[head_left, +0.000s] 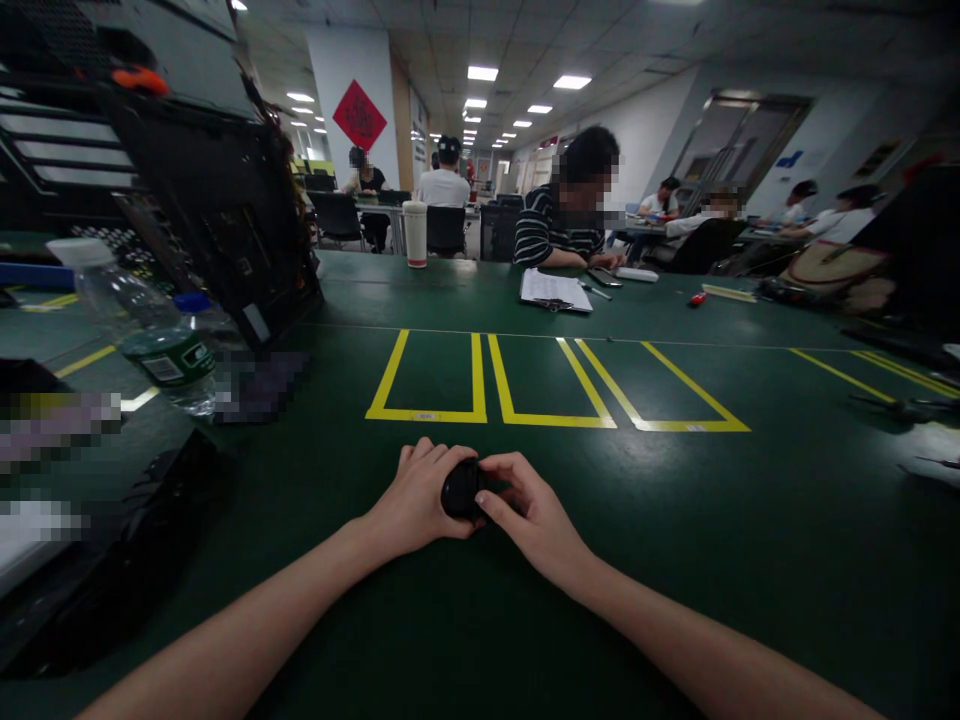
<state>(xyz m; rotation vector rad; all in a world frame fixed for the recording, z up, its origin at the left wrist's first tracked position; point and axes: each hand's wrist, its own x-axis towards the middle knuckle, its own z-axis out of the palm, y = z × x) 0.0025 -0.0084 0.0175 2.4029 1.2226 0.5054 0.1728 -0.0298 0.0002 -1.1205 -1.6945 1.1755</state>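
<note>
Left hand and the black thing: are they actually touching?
Touching. The head view shows the left hand curled against the black thing, with no gap along its near side.

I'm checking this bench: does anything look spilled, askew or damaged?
No spill or damage stands out. The water bottle on the left looks tilted, as does the black equipment beside it, but the wide view may cause that lean. The left hand and right hand partly hide the small black object, limiting that check.
</note>
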